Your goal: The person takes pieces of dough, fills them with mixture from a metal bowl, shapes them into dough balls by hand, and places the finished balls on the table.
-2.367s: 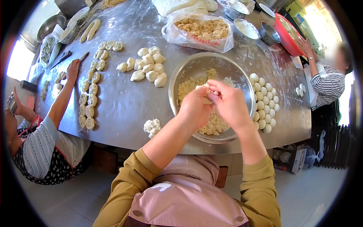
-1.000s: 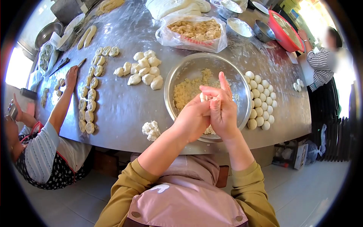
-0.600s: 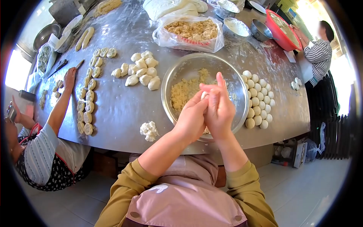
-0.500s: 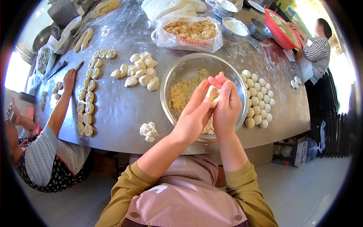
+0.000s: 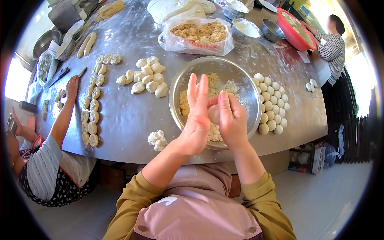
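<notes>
Over the steel bowl (image 5: 174, 86) I hold both hands close together. My left hand (image 5: 195, 122) is open, its fingers stretched upward and its palm turned toward the other hand. My right hand (image 5: 231, 120) is curled round a pale dough ball (image 5: 214, 114), thumb up; part of the ball is hidden between the hands. Crumbly yellowish filling (image 5: 185, 103) and whiter crumbs lie in the bowl. Right of it stand rows of smooth round dough balls (image 5: 269, 98). To the left is a cluster of rough dough lumps (image 5: 147, 74).
A crumbly white heap (image 5: 157, 140) lies near the front edge. Behind the bowl sits a plastic bag of brown crumbly filling (image 5: 200, 34). A co-worker's hand (image 5: 72, 88) is at the left, beside rows of sliced rolls (image 5: 94, 105). Another person stands by a red basin (image 5: 294, 30).
My hands were cupped together round folded dough. The left has straightened and moved off to the left, while the right keeps the dough, which now looks rounder.
</notes>
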Demonstrator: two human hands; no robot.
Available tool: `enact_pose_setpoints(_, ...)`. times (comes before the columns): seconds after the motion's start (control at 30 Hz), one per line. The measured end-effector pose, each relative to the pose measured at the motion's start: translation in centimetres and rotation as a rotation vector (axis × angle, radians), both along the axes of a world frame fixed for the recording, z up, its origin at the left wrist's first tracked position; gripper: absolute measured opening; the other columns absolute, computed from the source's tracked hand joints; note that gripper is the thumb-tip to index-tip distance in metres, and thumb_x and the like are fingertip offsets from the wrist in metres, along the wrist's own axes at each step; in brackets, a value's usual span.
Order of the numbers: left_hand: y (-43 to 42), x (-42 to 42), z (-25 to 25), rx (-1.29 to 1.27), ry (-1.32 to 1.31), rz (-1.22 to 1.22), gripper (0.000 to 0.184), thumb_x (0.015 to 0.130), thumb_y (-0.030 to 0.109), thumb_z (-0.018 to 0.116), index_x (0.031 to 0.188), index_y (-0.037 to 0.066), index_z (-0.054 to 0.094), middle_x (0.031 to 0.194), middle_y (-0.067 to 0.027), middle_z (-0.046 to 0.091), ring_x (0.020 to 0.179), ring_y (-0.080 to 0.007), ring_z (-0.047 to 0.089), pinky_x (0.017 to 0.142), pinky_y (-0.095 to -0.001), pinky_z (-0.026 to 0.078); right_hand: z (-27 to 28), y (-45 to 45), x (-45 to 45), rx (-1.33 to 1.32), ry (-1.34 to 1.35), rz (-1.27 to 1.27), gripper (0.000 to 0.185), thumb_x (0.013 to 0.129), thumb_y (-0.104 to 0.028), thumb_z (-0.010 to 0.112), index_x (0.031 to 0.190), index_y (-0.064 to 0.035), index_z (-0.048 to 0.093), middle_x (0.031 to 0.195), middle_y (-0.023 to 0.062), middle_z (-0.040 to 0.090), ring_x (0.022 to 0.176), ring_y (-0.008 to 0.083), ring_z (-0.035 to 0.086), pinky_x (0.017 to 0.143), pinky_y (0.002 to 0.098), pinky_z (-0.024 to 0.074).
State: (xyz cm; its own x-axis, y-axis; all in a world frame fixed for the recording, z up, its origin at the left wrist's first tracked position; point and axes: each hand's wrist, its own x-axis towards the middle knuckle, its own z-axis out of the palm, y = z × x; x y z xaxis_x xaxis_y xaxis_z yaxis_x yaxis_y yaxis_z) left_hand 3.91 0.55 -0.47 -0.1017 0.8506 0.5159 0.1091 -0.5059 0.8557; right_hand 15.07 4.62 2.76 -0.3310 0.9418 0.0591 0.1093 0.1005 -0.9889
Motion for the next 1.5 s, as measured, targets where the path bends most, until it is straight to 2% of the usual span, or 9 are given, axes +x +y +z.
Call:
enact_pose_setpoints(0.07, -0.2, -1.2, 0.5, -0.161, -0.07, -0.133, 0.109, 0.088, 0.079, 0.026, 0.153, 0.0, -0.009, 0.16, -0.0209, -0.006, 0.149, -0.0326, 0.001, 0.118, -0.0459, 0.008, -0.2, 0.0, 0.2, 0.202, -0.089, -0.028, 0.032, 0.104, -0.028, 0.046, 0.118, -0.0016, 0.058, 0.082, 0.0077, 0.062, 0.075, 0.0125, 0.058, 0.067, 0.0261, 0.0464)
enact_pose_setpoints(0.2, 0.2, -0.7, 0.5, -0.093, -0.182, -0.361, 0.128, 0.076, 0.047, 0.078, 0.149, -0.009, -0.01, 0.155, -0.0312, 0.006, 0.147, -0.0419, 0.01, 0.117, -0.0457, 0.016, -1.8, -0.1, -0.3, 0.583, -0.166, 0.014, 0.051, 0.104, -0.035, 0.041, 0.14, 0.0014, 0.041, 0.134, 0.0274, 0.051, 0.121, 0.0345, 0.055, 0.097, 0.0376, 0.0456)
enact_pose_setpoints(0.37, -1.3, 0.6, 2.6, -0.119, 0.228, -0.264, 0.104, 0.067, 0.011, 0.071, 0.147, -0.01, 0.008, 0.148, -0.0328, 0.022, 0.139, -0.0491, 0.023, 0.116, -0.0491, 0.022, -0.1, 2.5, 0.8, 0.352, -0.304, 0.086, 0.072, 0.103, -0.049, 0.03, 0.148, 0.0065, 0.022, 0.158, 0.03, 0.008, 0.148, 0.0428, 0.003, 0.119, 0.0468, 0.0082)
enact_pose_setpoints(0.7, -0.9, 1.6, 1.7, -0.061, 0.436, 0.035, 0.079, 0.065, 0.001, 0.064, 0.135, -0.014, 0.031, 0.13, -0.0355, 0.042, 0.125, -0.0518, 0.039, 0.109, -0.049, 0.034, 0.3, 0.2, -0.5, 0.159, 0.087, 0.144, 0.073, 0.104, -0.051, 0.016, 0.15, 0.0053, 0.022, 0.157, 0.0199, 0.022, 0.148, 0.0284, 0.014, 0.119, 0.0396, 0.0121)
enact_pose_setpoints(0.77, -0.6, 0.2, 0.8, -0.179, 0.44, 0.133, 0.051, 0.075, 0.006, 0.066, 0.123, -0.002, 0.051, 0.106, -0.0219, 0.06, 0.093, -0.0402, 0.06, 0.08, -0.0465, 0.051, 0.3, -1.1, -0.5, 0.041, 0.186, 0.168, 0.072, 0.103, -0.053, 0.025, 0.149, 0.0022, 0.028, 0.159, 0.0235, 0.013, 0.149, 0.033, 0.008, 0.119, 0.0412, 0.0115)
enact_pose_setpoints(0.93, -0.9, -3.6, 1.3, -0.187, 0.384, 0.199, 0.022, 0.073, 0.005, 0.069, 0.094, 0.001, 0.066, 0.083, -0.0153, 0.063, 0.079, -0.0363, 0.063, 0.067, -0.0434, 0.052, -0.4, -1.0, -1.1, 0.639, -0.246, 0.17, 0.036, 0.089, -0.016, 0.069, 0.121, -0.0009, 0.06, 0.124, 0.0185, 0.059, 0.119, 0.0352, 0.054, 0.108, 0.0428, 0.0374)
enact_pose_setpoints(1.13, -2.8, -5.4, 1.0, -0.34, 0.258, 0.177, 0.013, 0.075, 0.007, 0.068, 0.085, 0.0, 0.067, 0.077, -0.0206, 0.063, 0.071, -0.0402, 0.062, 0.063, -0.042, 0.05, 0.2, -2.8, -3.3, 0.625, -0.296, 0.065, 0.022, 0.074, -0.002, 0.078, 0.094, -0.007, 0.069, 0.083, 0.0072, 0.064, 0.075, 0.0239, 0.061, 0.065, 0.0345, 0.0499)
enact_pose_setpoints(1.27, -5.7, -8.4, 2.7, -0.822, 0.348, 0.034, 0.015, 0.085, 0.017, 0.068, 0.087, 0.002, 0.07, 0.07, -0.0106, 0.067, 0.06, -0.0151, 0.059, 0.062, -0.0322, 0.049, -0.2, -2.5, -4.4, 0.661, -0.269, 0.126, 0.019, 0.076, 0.001, 0.076, 0.092, -0.0061, 0.069, 0.08, 0.0075, 0.064, 0.065, 0.0216, 0.061, 0.057, 0.0318, 0.0494)
enact_pose_setpoints(1.5, -11.5, -16.1, 0.7, -0.588, -0.669, 0.267, 0.027, 0.097, 0.017, 0.059, 0.122, 0.008, 0.059, 0.116, -0.0135, 0.065, 0.098, -0.0247, 0.068, 0.081, -0.0363, 0.055, -2.3, -6.1, -8.2, 0.87, -0.257, 0.241, 0.018, 0.08, 0.003, 0.07, 0.097, -0.005, 0.068, 0.095, 0.01, 0.068, 0.079, 0.0235, 0.067, 0.067, 0.0317, 0.0546)
